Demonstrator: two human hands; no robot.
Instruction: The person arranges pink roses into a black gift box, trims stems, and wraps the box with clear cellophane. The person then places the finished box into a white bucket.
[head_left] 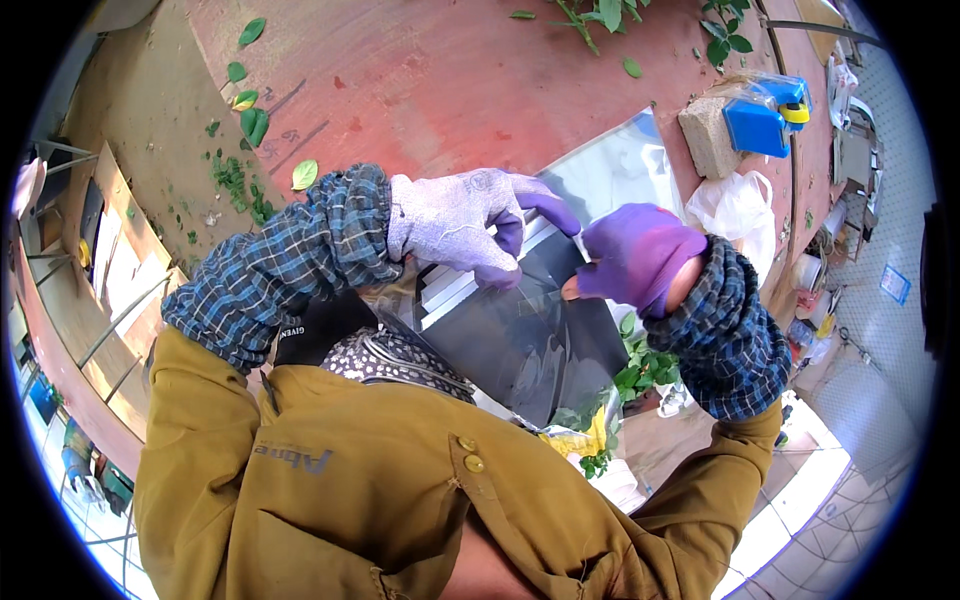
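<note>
Two gloved hands meet over a clear bag held in front of the chest. On the left hand [470, 225] the purple-tipped fingers [548, 207] curl down and press together on the bag's upper edge, thumb underneath, so the hand pinches the film. The glove is pale grey-lilac with darker purple tips, and a blue plaid sleeve [290, 265] runs from its cuff down to the left, the wrist bent sharply inward. The right hand [635, 255] faces it, its fingers folded into a loose fist on the same edge, a bare fingertip [571, 290] showing through a hole in the purple glove; it too is clamped on the bag. Its forearm, in another plaid sleeve [725, 335], comes up from the lower right.

The bag [520, 330] is glossy, transparent plastic, dark where it lies over the body and silvery where it catches light. It slants from the hands toward the chest, its mouth at the top between both hands. Beneath its lower edge green leaves [640, 370] show. Beyond lies a reddish board [450, 90] with scattered leaves and a blue tape dispenser [765, 115].
</note>
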